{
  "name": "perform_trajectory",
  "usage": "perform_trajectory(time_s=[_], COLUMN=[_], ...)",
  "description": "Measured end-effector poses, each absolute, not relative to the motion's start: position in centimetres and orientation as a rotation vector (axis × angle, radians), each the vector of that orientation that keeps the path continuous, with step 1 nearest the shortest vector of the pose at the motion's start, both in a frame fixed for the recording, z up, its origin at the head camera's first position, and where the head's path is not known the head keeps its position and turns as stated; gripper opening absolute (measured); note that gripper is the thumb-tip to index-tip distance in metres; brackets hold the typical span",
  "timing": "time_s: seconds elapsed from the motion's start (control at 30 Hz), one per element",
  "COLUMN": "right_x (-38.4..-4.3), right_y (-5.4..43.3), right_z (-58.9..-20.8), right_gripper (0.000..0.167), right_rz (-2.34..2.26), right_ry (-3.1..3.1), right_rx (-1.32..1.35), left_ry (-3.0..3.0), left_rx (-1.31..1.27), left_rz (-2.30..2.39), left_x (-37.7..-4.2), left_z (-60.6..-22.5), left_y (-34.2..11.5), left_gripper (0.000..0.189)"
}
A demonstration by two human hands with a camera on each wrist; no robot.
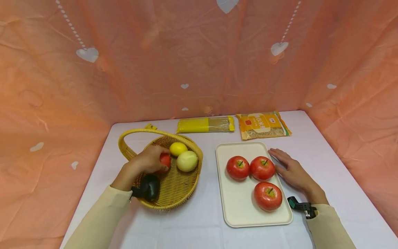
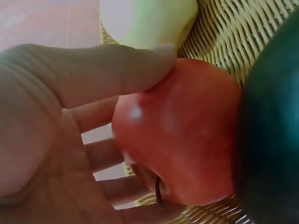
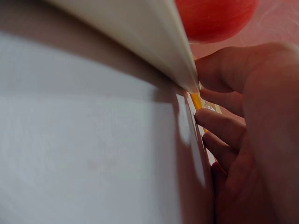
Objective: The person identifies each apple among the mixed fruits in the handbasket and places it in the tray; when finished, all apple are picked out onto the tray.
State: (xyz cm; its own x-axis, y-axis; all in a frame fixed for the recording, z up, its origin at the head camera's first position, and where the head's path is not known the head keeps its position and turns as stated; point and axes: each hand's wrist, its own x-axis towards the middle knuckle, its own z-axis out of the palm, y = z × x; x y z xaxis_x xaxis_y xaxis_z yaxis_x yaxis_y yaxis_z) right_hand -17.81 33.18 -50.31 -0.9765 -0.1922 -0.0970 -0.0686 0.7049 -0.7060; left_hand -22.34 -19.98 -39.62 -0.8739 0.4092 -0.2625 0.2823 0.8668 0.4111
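Inside the wicker basket (image 1: 174, 193) at the left, my left hand (image 1: 150, 159) grips a red apple (image 2: 187, 135), thumb on one side and fingers around the other. A yellow lemon (image 1: 178, 149) and a pale yellow-green fruit (image 1: 187, 161) lie just right of that apple. Nearer me in the basket is a smooth dark green fruit (image 1: 150, 187), beside the apple in the left wrist view. My right hand (image 1: 291, 169) rests at the right edge of the cream tray (image 1: 239, 211), fingers extended, thumb at the rim. Three red apples (image 1: 237, 168) sit on this tray.
Behind the tray lie a yellow pack of noodles (image 1: 205, 125) and an orange bag (image 1: 263, 125). A small yellow packet (image 1: 151, 127) shows behind the basket's tall handle (image 1: 124, 147). Orange-pink cloth (image 1: 192, 62) surrounds the white table (image 1: 192, 224) at the back and sides.
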Motion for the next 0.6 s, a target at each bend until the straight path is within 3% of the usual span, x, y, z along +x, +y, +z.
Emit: perform_trajectory(time_s=[0.3, 0.6], right_x=[-17.8, -17.8], right_y=[33.2, 33.3], right_z=[-50.4, -50.3], right_gripper=[0.063, 0.063], right_rz=[-1.125, -1.117], right_ry=[2.756, 2.758], right_rx=[-0.216, -0.218], left_ry=[2.674, 2.656], left_rx=[0.410, 0.439], left_rz=[0.562, 0.576], left_x=[-21.6, -21.2], left_z=[-39.4, -39.8], left_y=[-21.3, -21.7], left_gripper=[0.093, 0.089])
